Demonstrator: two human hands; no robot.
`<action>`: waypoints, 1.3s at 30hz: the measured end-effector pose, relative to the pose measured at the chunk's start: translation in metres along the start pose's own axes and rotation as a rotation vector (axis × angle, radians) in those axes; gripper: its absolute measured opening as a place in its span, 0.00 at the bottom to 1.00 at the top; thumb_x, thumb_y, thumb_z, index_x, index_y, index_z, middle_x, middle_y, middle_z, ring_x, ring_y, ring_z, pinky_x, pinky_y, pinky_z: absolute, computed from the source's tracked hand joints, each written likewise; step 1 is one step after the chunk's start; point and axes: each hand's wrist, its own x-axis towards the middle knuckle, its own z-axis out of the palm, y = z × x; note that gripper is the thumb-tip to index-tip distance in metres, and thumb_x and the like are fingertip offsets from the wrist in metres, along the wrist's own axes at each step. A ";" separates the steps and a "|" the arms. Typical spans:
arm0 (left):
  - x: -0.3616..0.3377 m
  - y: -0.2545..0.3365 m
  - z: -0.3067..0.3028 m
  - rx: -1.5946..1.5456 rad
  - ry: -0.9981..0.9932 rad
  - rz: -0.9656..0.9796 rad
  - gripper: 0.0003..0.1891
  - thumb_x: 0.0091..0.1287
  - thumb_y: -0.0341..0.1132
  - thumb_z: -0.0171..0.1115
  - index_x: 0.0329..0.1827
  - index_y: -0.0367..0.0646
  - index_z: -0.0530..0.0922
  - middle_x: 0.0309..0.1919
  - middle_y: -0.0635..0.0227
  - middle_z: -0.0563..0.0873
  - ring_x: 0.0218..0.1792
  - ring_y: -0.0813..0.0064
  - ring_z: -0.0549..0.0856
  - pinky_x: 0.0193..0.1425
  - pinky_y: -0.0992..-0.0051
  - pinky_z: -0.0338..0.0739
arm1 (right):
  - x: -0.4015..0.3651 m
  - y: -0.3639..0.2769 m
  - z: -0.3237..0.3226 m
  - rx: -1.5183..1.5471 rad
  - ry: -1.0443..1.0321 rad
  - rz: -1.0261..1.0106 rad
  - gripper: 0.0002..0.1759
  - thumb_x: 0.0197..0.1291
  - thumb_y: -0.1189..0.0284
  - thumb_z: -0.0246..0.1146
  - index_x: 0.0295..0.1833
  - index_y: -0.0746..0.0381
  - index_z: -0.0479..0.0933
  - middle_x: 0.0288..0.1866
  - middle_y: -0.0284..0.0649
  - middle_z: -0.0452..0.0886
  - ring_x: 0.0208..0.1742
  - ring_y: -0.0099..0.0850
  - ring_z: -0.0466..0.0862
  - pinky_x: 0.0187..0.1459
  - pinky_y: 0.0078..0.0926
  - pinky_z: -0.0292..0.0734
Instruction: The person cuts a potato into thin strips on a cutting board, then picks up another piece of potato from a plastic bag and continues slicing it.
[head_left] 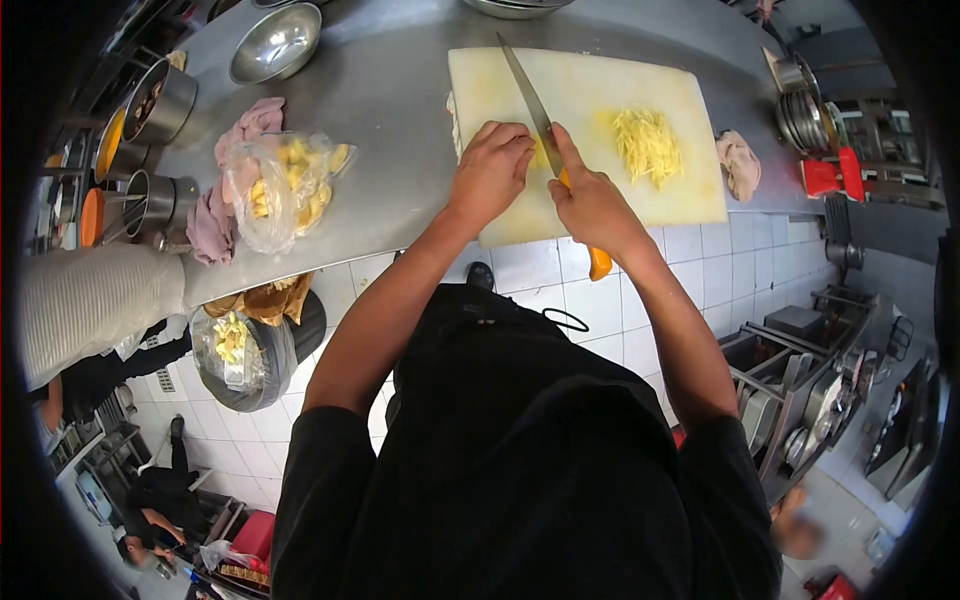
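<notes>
While the cutting board [690, 205] lies flat on the steel tabletop [380, 130], the right hand [597, 208] is clenched round the orange-yellow handle of the knife [528, 85], index finger stretched along the blade. The blade points toward the board's far left corner; the handle's end pokes out past its near edge. And here's the left hand [490, 175], fingers curled in and grasping a yellow piece [540, 155] against the board, right beside the blade. On the board's right half sits a loose heap of thin yellow shreds [648, 145]. Just off the board's right edge, there's a crumpled cloth [738, 165]. Over to its left, well apart, a clear plastic bag [275, 205] of yellow chunks rests against a pinkish cloth [210, 225], and a metal bowl [276, 44] stands farther back, left of the board.
</notes>
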 end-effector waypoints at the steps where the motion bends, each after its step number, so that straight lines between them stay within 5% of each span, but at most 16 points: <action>1: 0.000 0.000 0.000 0.008 -0.013 0.007 0.08 0.65 0.26 0.70 0.46 0.38 0.90 0.50 0.66 0.89 0.50 0.59 0.85 0.58 0.64 0.82 | 0.000 0.001 0.001 -0.001 -0.002 0.004 0.43 0.73 0.70 0.54 0.89 0.57 0.43 0.47 0.67 0.86 0.55 0.63 0.86 0.63 0.54 0.77; 14: 0.000 0.003 0.003 -0.012 0.017 -0.056 0.08 0.65 0.25 0.68 0.45 0.38 0.90 0.51 0.66 0.90 0.51 0.60 0.86 0.59 0.64 0.81 | 0.003 0.008 0.013 0.047 0.051 -0.055 0.43 0.73 0.71 0.55 0.88 0.58 0.44 0.44 0.67 0.87 0.51 0.65 0.85 0.61 0.58 0.77; 17: 0.000 0.002 0.001 0.063 -0.045 0.070 0.08 0.63 0.25 0.67 0.43 0.39 0.90 0.51 0.68 0.89 0.52 0.64 0.84 0.62 0.65 0.80 | 0.003 0.009 0.014 0.045 0.045 -0.052 0.43 0.73 0.71 0.55 0.88 0.58 0.43 0.44 0.67 0.86 0.51 0.65 0.85 0.61 0.58 0.77; 39: 0.000 0.005 0.000 0.067 -0.034 0.090 0.07 0.62 0.21 0.67 0.42 0.36 0.88 0.47 0.64 0.89 0.49 0.59 0.86 0.55 0.64 0.84 | 0.004 0.005 0.004 0.082 0.052 -0.066 0.43 0.71 0.73 0.55 0.88 0.60 0.46 0.44 0.66 0.87 0.51 0.64 0.86 0.60 0.57 0.78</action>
